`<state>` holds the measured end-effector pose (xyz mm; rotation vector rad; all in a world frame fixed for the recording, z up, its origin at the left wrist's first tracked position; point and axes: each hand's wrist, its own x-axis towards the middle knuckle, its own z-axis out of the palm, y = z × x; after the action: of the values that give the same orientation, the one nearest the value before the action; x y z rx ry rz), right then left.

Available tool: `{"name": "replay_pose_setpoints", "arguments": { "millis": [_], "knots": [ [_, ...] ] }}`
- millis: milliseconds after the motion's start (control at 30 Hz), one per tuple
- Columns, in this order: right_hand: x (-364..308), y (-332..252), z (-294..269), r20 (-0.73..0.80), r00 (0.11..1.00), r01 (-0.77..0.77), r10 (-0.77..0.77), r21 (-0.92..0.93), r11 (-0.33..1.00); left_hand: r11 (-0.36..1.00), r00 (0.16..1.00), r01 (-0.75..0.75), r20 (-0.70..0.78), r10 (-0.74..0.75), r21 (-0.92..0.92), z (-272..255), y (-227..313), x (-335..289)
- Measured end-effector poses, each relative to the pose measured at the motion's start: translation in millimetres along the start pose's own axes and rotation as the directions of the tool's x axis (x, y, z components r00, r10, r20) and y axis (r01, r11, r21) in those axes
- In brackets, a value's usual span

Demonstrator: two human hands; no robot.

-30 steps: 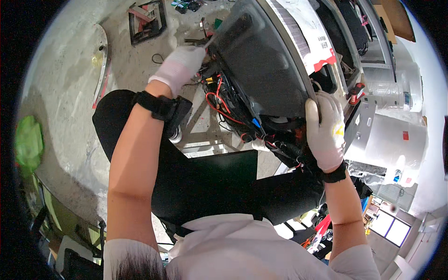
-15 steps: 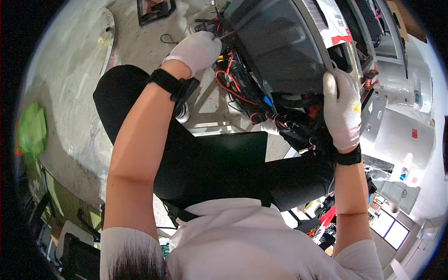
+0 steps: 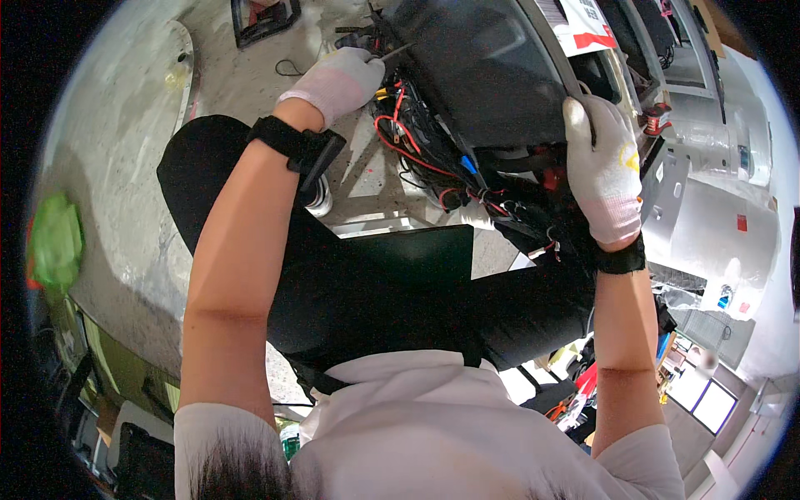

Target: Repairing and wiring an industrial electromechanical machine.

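Note:
A large dark grey panel [image 3: 479, 75] with a raised frame rises in front of me, at the upper middle. My left hand [image 3: 340, 82], in a white knit glove, is closed at the panel's left edge. From its fingers a thin grey rod-like tool [image 3: 398, 52] points toward the panel; its handle is hidden in the glove. My right hand [image 3: 607, 162], gloved too, grips the panel's right edge, thumb on the face and fingers over the rim. Below the left hand hangs a bundle of wires [image 3: 408, 137], mostly black with red loops and a blue piece.
My black-trousered legs [image 3: 242, 183] are spread around the work. A black frame-shaped part [image 3: 265, 21] lies on the grey floor. At the right stand large pieces in clear wrap [image 3: 708, 246] and a small red-and-black object [image 3: 657, 119]. A green bag [image 3: 57, 242] is at the far left.
The whole view has shifted a little, so panel, wires and hands sit slightly higher and further left. Both hands keep about the same places on the panel.

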<state>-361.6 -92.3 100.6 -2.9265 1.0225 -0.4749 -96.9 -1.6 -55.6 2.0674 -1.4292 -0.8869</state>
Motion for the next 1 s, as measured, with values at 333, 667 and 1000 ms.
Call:
{"name": "replay_pose_setpoints", "arguments": {
  "millis": [333, 667, 1000],
  "knots": [
    [12.8, 9.5, 15.6, -0.119, 0.991, 0.059, -0.063, -0.036, 0.998, 0.990, 0.991, 0.026, 0.135, -0.007, -0.136, 13.1, 26.8, -15.4],
    [37.3, 6.9, 20.1, -0.129, 0.989, -0.078, 0.069, -0.065, 0.995, 0.962, 0.963, -0.263, 0.080, 0.257, 0.075, 12.0, 44.8, -27.5],
    [-70.6, -70.4, 11.9, 0.296, 0.955, -0.225, -0.020, 0.768, 0.600, 0.988, 0.956, -0.143, -0.268, 0.121, -0.066, 69.4, 29.9, -72.3]
  ]
}}
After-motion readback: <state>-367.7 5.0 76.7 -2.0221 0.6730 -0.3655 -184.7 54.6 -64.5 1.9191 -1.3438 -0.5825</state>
